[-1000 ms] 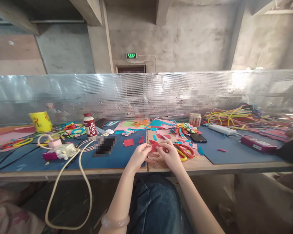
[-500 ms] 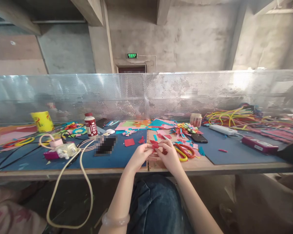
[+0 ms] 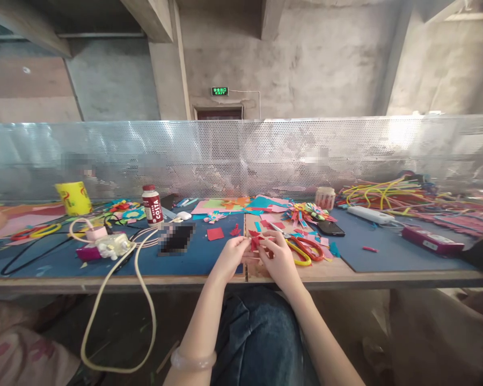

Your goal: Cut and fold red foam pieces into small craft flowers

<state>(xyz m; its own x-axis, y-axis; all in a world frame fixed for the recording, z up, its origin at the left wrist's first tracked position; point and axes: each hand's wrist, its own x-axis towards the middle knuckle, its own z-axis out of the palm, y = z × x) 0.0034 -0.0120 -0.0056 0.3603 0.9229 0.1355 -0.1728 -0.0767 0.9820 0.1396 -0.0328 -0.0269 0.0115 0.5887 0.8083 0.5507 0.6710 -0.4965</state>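
Between my two hands, just over the front edge of the table, is a small piece of red paper point(image 3: 255, 242) with pointed, folded parts. My left hand point(image 3: 230, 259) pinches its left side between thumb and fingers. On the other side, the fingertips of my right hand point(image 3: 279, 257) grip it as well. Scissors with red and yellow handles point(image 3: 306, 251) lie beside my right hand, partly behind it. A flat red paper square point(image 3: 215, 234) and a small red folded scrap point(image 3: 235, 230) rest on the blue mat left of the hands.
Paper flowers point(image 3: 304, 213), a glass jar point(image 3: 325, 198) and a black phone point(image 3: 330, 229) stand or lie behind the scissors. Leftward are a Costa bottle point(image 3: 152, 206), a pixelated dark phone point(image 3: 177, 238) and a cable looping off the table point(image 3: 152, 316). A perforated metal screen point(image 3: 225, 155) closes the back.
Both hands keep hold of the red paper, and the fingers have shifted slightly on it. The whole view has moved a little, so things sit slightly further right.
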